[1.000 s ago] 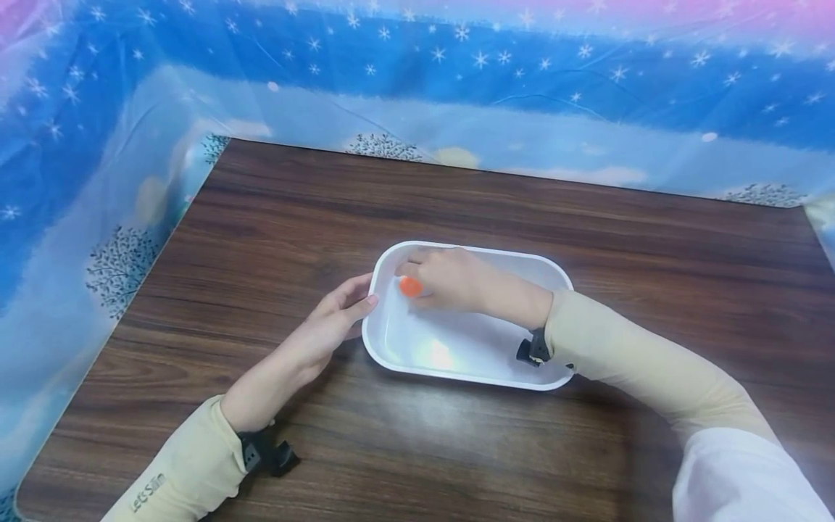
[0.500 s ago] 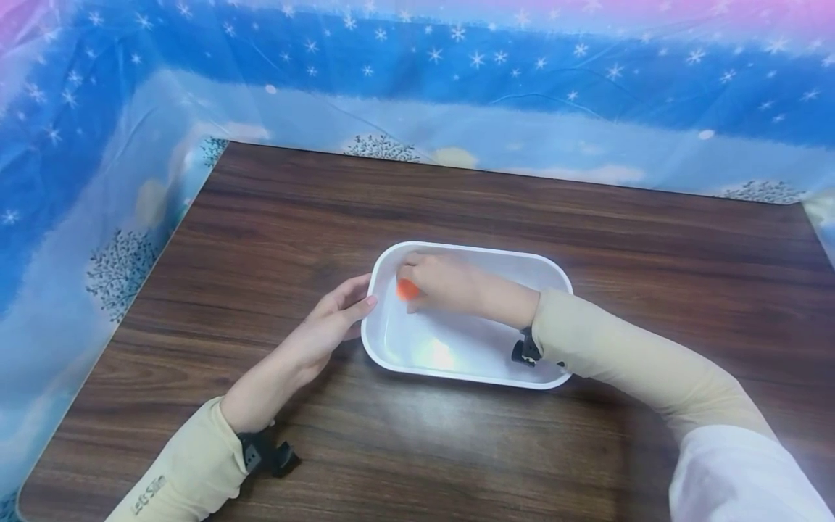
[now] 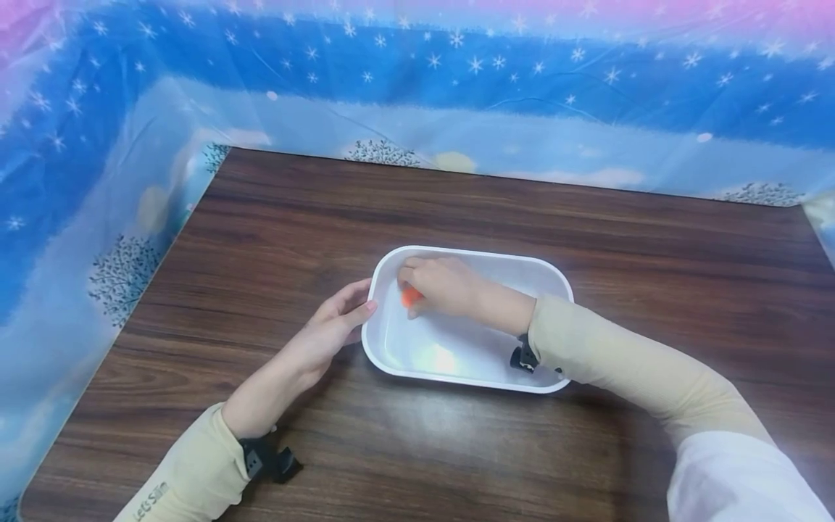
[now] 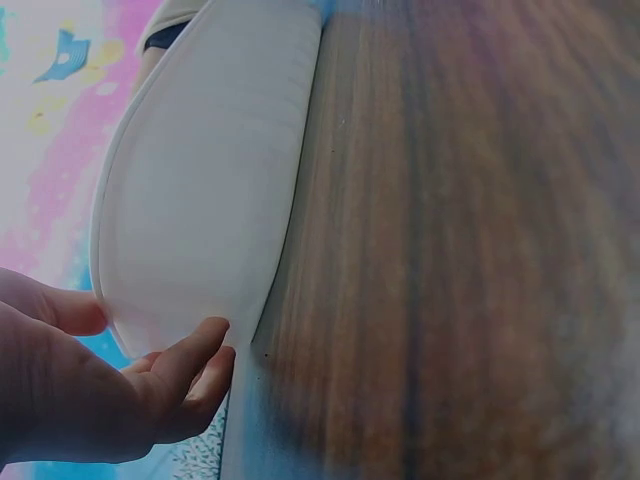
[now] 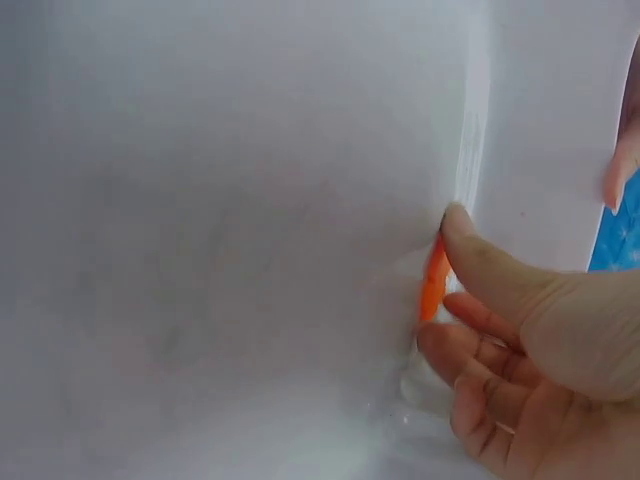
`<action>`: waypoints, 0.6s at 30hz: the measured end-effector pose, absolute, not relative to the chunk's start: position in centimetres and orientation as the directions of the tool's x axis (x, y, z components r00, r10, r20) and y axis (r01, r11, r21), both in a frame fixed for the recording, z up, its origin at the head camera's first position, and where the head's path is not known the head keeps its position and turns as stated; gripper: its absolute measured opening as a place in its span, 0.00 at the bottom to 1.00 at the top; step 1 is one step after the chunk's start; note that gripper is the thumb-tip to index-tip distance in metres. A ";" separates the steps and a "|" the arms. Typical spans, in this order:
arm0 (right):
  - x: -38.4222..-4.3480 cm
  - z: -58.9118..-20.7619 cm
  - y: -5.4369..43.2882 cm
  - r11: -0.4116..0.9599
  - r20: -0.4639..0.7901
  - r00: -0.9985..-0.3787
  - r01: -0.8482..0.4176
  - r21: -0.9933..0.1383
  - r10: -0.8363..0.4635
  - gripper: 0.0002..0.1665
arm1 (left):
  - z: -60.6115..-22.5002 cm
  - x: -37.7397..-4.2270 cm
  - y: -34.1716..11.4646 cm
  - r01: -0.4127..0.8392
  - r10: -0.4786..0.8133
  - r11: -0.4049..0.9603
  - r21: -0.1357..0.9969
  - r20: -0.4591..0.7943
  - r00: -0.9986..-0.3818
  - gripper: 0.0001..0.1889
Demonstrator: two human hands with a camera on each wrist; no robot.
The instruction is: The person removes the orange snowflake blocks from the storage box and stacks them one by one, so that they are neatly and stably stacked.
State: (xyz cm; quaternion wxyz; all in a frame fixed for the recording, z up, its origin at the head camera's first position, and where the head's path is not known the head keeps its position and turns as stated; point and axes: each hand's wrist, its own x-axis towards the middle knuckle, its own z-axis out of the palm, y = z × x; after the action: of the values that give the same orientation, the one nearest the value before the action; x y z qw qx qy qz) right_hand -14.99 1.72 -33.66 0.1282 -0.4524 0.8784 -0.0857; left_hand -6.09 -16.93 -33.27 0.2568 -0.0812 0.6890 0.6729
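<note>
A white plastic basin [image 3: 457,366], oblong with rounded corners, stands on the wooden table. My left hand [image 3: 333,322] holds its left end, thumb at the rim and fingers against the outer wall; the left wrist view shows those fingertips [image 4: 212,330] low on that wall. Inside the basin, near the far left corner, my right hand [image 3: 446,286] pinches a small, flat, round orange piece [image 3: 410,296] between thumb and fingers. From the right wrist, the orange piece [image 5: 434,280] shows as a narrow strip close to the basin's floor, its lower end covered by fingers.
Dark wood-grain table [image 3: 293,217] surrounds the basin. A blue and pink snowflake cloth [image 3: 417,80] hangs behind the table and along its left side. Black wrist cameras [image 3: 525,357] are strapped over both sleeves, the right one hanging inside the basin.
My right hand has moved slightly toward me with the orange piece, which now shows less of its round face. The left hand and the basin have kept their places.
</note>
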 end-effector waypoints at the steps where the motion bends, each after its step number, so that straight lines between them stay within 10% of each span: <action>1: -15.0 -33.6 1.7 0.581 -0.147 -0.563 -0.773 -0.255 -0.814 0.23 | -33.3 -6.1 -16.9 -0.456 0.235 0.080 0.886 -0.461 -0.856 0.27; 18: -14.8 -33.7 1.8 0.579 -0.154 -0.562 -0.752 -0.315 -0.813 0.19 | -33.3 -6.1 -16.9 -0.455 0.231 0.087 0.886 -0.462 -0.856 0.27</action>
State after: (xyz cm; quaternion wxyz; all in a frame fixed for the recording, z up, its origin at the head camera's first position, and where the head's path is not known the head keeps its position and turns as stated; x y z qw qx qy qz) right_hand -14.84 1.85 -33.74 0.1424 -0.4459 0.8771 -0.1074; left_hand -6.10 -16.90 -33.34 0.2557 -0.0811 0.6916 0.6707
